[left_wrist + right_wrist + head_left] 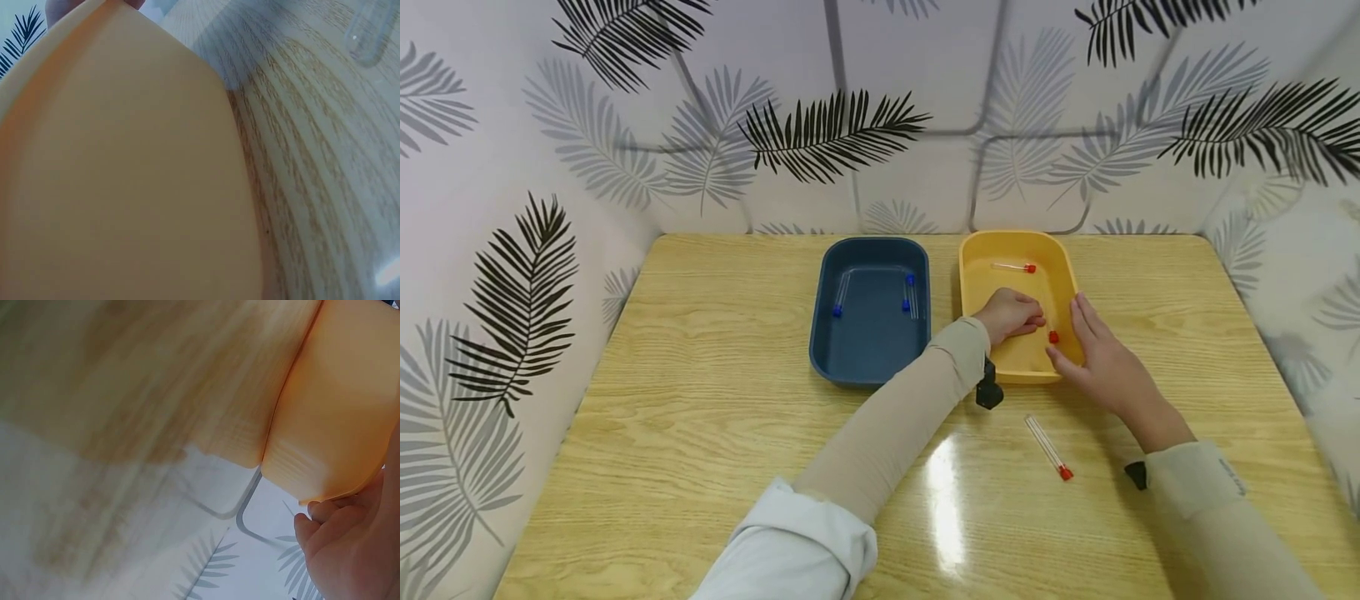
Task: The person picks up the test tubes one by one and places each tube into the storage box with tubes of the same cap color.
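Note:
My left hand (1011, 317) is inside the yellow tray (1018, 379), fingers curled low over its floor; whether they hold anything is hidden. Just right of those fingers lies a clear test tube with a red cap (1053, 337). Another red-capped test tube (1015, 267) rests near the tray's back. My right hand (1108, 367) grips the tray's right wall, thumb over the rim and fingers along the outside. In the right wrist view the right hand (350, 550) is at the orange-looking rim. The left wrist view shows mostly the tray's outer wall (137, 162).
A dark blue tray (868, 383) stands left of the yellow one, holding several blue-capped test tubes (841, 296). One red-capped test tube (1048, 447) lies on the wooden table (700, 433) in front of the yellow tray. A leaf-patterned wall covering (910, 175) borders the table's back.

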`<state>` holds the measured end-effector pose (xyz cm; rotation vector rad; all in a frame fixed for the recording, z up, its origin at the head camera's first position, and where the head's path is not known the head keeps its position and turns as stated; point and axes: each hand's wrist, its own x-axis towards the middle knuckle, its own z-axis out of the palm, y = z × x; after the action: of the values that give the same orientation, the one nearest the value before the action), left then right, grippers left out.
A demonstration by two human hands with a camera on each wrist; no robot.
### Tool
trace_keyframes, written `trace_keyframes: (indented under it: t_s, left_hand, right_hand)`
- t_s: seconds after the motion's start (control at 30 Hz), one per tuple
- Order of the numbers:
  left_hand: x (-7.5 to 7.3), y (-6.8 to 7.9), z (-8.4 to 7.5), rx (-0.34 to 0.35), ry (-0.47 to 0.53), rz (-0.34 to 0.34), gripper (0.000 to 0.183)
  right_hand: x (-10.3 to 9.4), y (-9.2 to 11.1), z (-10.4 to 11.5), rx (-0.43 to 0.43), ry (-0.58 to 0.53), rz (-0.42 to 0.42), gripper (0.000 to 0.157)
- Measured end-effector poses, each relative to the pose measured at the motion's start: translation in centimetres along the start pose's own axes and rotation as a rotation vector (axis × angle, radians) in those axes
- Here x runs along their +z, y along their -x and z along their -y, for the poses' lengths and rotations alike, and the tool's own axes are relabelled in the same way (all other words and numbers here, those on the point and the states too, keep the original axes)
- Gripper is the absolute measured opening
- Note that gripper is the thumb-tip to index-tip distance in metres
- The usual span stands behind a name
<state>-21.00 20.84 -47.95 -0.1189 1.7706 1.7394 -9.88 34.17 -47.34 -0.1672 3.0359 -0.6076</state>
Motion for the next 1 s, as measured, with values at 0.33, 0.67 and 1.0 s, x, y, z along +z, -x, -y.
trace_keyframes:
  t_s: [0.33,0.67,1.0]
  left_hand:
    - [0.1,0.7,-0.4,0.014,-0.113,-0.011,0.016]
    - [-0.7,1.7,-2.6,-0.049,-0.742,0.052,0.021]
    - [-2.6,4.1,-3.9,0.299,-1.101,0.174,0.030]
  right_hand:
    - [0.0,0.0,0.1,-0.007,-0.007,-0.009,0.083]
    - [-0.1,-0.1,0.2,-0.006,-0.001,0.004,0.082]
    - [-0.2,-0.1,0.3,-0.003,-0.023,0.016,0.082]
